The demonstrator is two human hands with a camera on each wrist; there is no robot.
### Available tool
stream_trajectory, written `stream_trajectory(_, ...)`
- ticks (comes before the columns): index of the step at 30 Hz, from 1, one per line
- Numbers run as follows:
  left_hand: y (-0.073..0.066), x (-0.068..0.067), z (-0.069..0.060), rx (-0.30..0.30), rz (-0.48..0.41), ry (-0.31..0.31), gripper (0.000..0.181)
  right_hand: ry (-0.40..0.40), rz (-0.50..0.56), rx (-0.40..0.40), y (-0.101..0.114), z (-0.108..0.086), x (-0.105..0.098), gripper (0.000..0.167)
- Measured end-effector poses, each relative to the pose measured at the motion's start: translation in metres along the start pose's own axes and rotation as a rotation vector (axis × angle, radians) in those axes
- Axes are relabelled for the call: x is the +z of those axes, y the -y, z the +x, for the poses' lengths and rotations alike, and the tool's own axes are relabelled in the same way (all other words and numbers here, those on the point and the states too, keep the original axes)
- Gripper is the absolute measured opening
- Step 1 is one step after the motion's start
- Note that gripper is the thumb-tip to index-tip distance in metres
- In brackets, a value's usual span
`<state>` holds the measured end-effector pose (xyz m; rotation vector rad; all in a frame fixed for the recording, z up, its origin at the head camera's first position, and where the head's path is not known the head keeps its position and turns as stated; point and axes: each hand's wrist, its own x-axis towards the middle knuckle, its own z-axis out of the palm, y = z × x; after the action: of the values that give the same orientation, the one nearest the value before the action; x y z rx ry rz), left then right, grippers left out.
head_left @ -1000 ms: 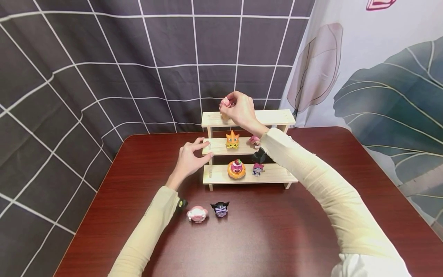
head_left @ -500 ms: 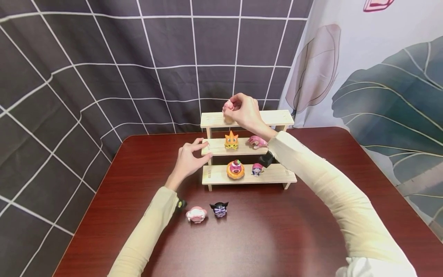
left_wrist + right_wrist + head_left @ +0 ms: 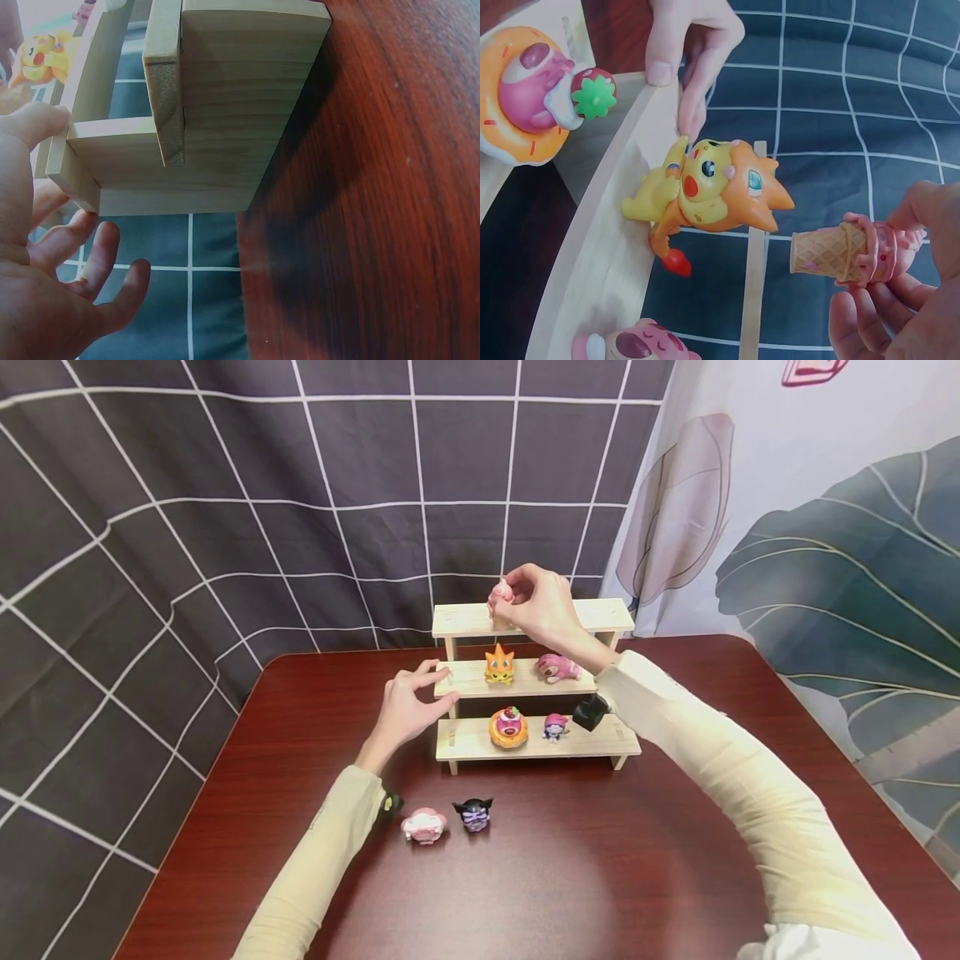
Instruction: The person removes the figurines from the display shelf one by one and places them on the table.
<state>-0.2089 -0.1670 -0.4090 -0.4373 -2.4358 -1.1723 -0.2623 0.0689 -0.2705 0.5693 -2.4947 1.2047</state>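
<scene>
My right hand (image 3: 550, 610) holds a toy ice-cream cone (image 3: 829, 251), pink on top with a waffle base, between thumb and fingers. It is upright at the top board of a three-tier wooden display shelf (image 3: 465, 743); in the right wrist view a small gap shows between its base and that board. My left hand (image 3: 405, 706) pinches the left end of the middle board, thumb on one face, fingers on the other. On that board stand a yellow figurine in an orange hood (image 3: 498, 667) and a pink lying bear figurine (image 3: 557, 668).
The bottom board bears a bear figurine in an orange doughnut (image 3: 508, 728) and a small pink-capped figurine (image 3: 555, 727). In front, on the dark red table (image 3: 540, 877), are a pink-and-white figurine (image 3: 424, 827) and a black-eared purple figurine (image 3: 474, 814). A grid-patterned curtain (image 3: 360, 543) hangs behind.
My right hand has shifted a little to the right along the top board with the ice-cream cone, uncovering the pink bear. The left hand keeps its grip on the shelf.
</scene>
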Motion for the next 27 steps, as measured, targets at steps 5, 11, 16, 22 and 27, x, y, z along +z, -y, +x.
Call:
stream_trajectory(5,0.001,0.0,0.0,-0.008,-0.001,0.007,0.046,-0.013,-0.002,-0.009,0.001,-0.007,-0.004,0.032)
stream_trajectory(11,0.0,-0.001,0.001,-0.015,-0.009,0.017,0.046,-0.015,0.0,0.004,0.002,-0.014,-0.01,0.032)
stream_trajectory(16,-0.001,-0.002,0.001,-0.009,-0.008,0.014,0.046,-0.006,0.012,0.016,0.002,-0.02,-0.015,0.033)
stream_trajectory(22,0.0,-0.001,0.001,-0.013,0.001,0.008,0.047,-0.003,0.024,0.021,0.003,-0.029,-0.019,0.031)
stream_trajectory(27,-0.001,-0.001,0.0,-0.017,-0.003,0.007,0.047,-0.013,0.018,0.01,0.004,-0.038,-0.021,0.031)
